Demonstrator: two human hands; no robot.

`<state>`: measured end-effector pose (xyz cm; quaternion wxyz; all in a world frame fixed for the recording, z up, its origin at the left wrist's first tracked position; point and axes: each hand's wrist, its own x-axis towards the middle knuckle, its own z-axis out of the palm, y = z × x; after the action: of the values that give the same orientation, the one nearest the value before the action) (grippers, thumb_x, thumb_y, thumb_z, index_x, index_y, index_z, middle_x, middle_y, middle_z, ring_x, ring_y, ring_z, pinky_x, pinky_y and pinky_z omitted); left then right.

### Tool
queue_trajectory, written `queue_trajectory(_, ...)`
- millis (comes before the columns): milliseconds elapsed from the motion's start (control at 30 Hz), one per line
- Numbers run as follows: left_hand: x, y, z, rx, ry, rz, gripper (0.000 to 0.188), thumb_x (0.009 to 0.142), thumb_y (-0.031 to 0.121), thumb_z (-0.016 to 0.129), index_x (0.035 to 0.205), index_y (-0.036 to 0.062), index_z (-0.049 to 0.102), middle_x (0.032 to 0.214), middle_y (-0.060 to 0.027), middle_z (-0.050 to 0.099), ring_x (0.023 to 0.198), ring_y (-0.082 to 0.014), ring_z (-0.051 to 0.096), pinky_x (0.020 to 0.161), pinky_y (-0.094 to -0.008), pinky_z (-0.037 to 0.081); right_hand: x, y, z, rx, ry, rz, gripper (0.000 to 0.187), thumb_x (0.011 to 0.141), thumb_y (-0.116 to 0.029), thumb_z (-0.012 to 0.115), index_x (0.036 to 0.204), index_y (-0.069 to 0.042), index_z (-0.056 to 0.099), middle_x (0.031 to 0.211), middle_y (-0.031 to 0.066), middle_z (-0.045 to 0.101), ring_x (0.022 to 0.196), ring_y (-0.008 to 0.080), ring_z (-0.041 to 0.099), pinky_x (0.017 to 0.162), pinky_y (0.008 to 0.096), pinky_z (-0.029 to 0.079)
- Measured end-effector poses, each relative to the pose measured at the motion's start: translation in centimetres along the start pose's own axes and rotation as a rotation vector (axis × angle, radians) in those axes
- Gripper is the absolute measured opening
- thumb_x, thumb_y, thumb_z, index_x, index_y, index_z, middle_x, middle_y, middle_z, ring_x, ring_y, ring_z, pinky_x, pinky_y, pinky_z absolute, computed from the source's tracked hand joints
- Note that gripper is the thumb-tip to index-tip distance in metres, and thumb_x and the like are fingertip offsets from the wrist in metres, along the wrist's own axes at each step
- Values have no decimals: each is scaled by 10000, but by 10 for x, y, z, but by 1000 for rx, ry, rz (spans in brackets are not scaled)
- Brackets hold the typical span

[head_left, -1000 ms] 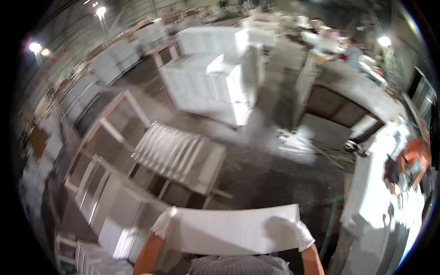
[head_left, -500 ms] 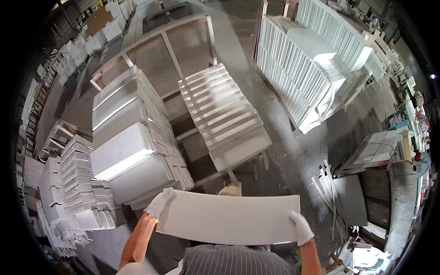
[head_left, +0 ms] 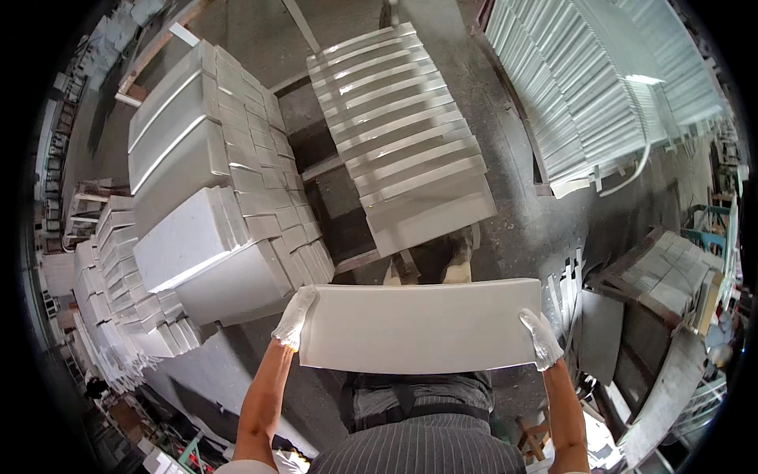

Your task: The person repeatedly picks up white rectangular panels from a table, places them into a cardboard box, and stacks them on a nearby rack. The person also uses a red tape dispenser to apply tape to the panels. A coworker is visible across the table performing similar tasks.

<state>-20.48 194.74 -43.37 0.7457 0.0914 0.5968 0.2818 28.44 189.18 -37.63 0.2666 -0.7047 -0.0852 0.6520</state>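
Observation:
A long white rectangular slab (head_left: pixel 418 328), smooth and plain, is held level in front of my waist. My left hand (head_left: pixel 295 317), in a white glove, grips its left end. At the right end my right hand (head_left: pixel 540 338), gloved too, clasps the edge with the thumb on top. The fingers under the slab are hidden. Just beyond it lies a row of similar overlapping slabs (head_left: pixel 414 134), spread like steps on a frame. To the left of that row stands a tall stack of pale slabs (head_left: pixel 213 174).
A lower stack of white pieces (head_left: pixel 130 272) stands at the far left. Many upright white slabs (head_left: pixel 553 87) fill a rack at the back right. Thin white strips (head_left: pixel 572 272) and a dark-framed crate (head_left: pixel 663 276) are on the right. A wooden frame beam (head_left: pixel 357 261) runs before my feet.
My view has tipped and shifted closer to the row of slabs. The slab in my hands now sits higher and further right in the picture, and more level. Both hands keep their hold.

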Motion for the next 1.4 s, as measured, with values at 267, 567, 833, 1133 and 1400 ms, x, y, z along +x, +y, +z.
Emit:
queue_trajectory(267, 114, -70, 4, 102, 213, 7, 402, 967, 370, 575, 1198, 45, 621, 1100, -50, 660, 974, -155, 619, 840, -329, 522, 194, 10, -38, -53, -129, 14, 454, 935, -203, 646, 1318, -6, 503, 1193, 53, 602, 1057, 126, 572, 915, 292, 473)
queue_trajectory(567, 271, -143, 12, -25, 507, -194, 566, 943, 480, 583, 1366, 110, 514, 1264, -43, 613, 1072, -195, 612, 912, -370, 515, 355, -12, -52, -182, -150, 61, 572, 915, -269, 672, 1379, -15, 455, 1250, 72, 586, 1117, 172, 560, 960, 341, 461)
queue_trajectory(833, 388, -147, 14, 158, 204, 185, 341, 1012, 319, 507, 1230, 74, 601, 1145, -36, 620, 1067, -145, 562, 950, -309, 445, 491, 1, -59, -303, -187, 21, 486, 925, -250, 644, 1337, -32, 507, 1139, 40, 612, 1021, 137, 580, 880, 306, 483)
queue_trajectory(1133, 408, -103, 48, 143, 297, 107, 448, 968, 431, 545, 1173, 49, 659, 998, -19, 679, 870, -125, 627, 771, -293, 506, 529, -26, -32, -418, -103, -25, 486, 926, -306, 646, 1290, -14, 511, 1112, 69, 620, 993, 168, 583, 864, 325, 484)
queue_trajectory(1400, 406, -122, 17, 502, 479, 137, 401, 972, 388, 569, 1079, 10, 651, 950, -17, 639, 884, -105, 576, 763, -271, 467, 500, -112, -21, -1023, -5, -377, 324, 889, -258, 653, 1106, -18, 670, 1005, 216, 695, 963, 264, 688, 825, 362, 511)
